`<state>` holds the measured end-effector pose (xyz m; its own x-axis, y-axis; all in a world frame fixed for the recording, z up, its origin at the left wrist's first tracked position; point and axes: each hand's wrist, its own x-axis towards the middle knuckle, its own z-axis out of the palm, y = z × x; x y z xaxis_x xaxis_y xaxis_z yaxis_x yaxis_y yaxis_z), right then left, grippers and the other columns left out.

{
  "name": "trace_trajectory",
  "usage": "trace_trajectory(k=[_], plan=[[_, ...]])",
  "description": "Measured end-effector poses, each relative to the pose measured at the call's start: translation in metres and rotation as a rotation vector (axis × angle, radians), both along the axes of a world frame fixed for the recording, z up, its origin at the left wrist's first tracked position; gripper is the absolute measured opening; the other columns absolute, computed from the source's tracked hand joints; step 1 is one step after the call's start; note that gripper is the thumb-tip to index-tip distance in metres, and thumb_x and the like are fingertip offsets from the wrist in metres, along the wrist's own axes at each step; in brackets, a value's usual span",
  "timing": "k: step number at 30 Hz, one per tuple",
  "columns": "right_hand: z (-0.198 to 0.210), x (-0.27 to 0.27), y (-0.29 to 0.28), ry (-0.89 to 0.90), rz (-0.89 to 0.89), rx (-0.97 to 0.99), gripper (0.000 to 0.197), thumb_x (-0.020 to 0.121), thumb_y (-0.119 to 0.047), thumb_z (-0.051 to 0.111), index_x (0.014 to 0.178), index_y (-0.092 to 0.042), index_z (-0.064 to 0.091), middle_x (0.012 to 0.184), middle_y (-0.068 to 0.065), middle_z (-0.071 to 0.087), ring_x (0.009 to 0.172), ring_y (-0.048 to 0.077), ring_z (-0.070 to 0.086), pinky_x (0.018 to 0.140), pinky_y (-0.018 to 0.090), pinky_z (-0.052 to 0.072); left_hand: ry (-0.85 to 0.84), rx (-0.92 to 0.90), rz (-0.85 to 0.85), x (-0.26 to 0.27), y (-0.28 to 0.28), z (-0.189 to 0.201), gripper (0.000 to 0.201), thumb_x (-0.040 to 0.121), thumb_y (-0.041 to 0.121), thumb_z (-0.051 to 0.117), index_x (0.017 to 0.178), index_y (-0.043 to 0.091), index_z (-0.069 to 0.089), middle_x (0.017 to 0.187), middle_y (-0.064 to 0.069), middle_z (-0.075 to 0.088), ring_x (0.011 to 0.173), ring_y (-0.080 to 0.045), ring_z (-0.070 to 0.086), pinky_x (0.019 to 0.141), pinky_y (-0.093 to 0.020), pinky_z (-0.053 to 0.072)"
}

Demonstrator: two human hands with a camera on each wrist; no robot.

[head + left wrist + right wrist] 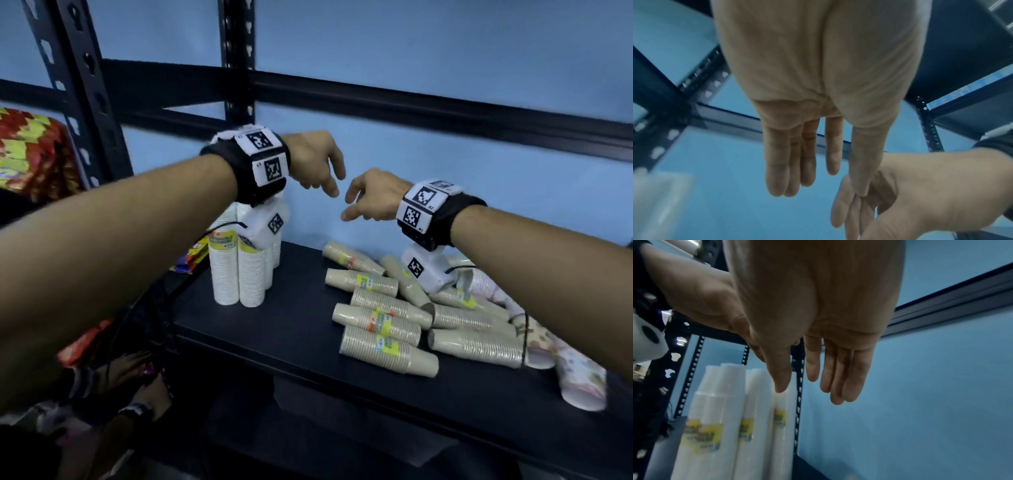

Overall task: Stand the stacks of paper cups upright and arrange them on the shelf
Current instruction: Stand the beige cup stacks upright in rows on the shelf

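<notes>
Both my hands hang empty in mid-frame above the black shelf (294,346), my left hand (317,161) and right hand (371,198) close together with fingers loose and nearly straight. The white cup stacks (239,274) stand upright at centre left of the frame. The tan cup stacks (383,329) lie in a heap at lower right.

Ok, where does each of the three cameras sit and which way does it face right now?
Head: looks forward and down at the shelf, white stacks upright, tan stacks lying; shows both forearms, left hand and right hand.
Left wrist: under the wrist, along the open left hand toward the blue wall.
Right wrist: along the open right hand toward the white stacks.
Shared: both wrist views catch the other hand.
</notes>
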<state>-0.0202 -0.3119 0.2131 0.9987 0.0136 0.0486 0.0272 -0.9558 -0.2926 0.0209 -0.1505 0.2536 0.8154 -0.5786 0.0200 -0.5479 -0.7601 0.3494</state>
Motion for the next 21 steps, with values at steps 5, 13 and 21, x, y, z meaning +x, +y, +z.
trace_trajectory(k=[5, 13, 21], plan=[[-0.055, -0.029, -0.037, 0.052, -0.075, 0.031, 0.047, 0.072, -0.04, 0.081, 0.113, -0.021, 0.066, 0.099, -0.002, 0.068, 0.091, 0.018, 0.063, 0.088, 0.037, 0.053, 0.138, 0.026, -0.135, -0.002, -0.043, -0.072, 0.042, 0.078, 0.027, 0.08, 0.118, 0.023, 0.067, 0.109, -0.007, 0.069, 0.079, -0.019, 0.06, 0.084, -0.035, 0.055], [-0.126, -0.087, -0.071, 0.168, -0.147, 0.089, 0.06, 0.068, -0.044, 0.084, 0.118, -0.024, 0.058, 0.098, -0.007, 0.061, 0.089, 0.014, 0.061, 0.077, 0.03, 0.049, 0.301, 0.056, -0.239, -0.007, -0.058, -0.177, 0.043, 0.074, 0.025, 0.082, 0.114, 0.022, 0.067, 0.096, 0.002, 0.065, 0.088, -0.015, 0.06, 0.075, -0.023, 0.046], [-0.175, -0.127, -0.084, 0.25, -0.208, 0.143, 0.065, 0.061, -0.047, 0.084, 0.118, -0.029, 0.058, 0.104, -0.009, 0.061, 0.097, 0.013, 0.061, 0.087, 0.035, 0.053, 0.347, -0.006, -0.244, -0.008, -0.052, -0.227, 0.041, 0.078, 0.019, 0.081, 0.117, 0.018, 0.068, 0.103, 0.001, 0.062, 0.093, -0.011, 0.057, 0.072, -0.012, 0.043]])
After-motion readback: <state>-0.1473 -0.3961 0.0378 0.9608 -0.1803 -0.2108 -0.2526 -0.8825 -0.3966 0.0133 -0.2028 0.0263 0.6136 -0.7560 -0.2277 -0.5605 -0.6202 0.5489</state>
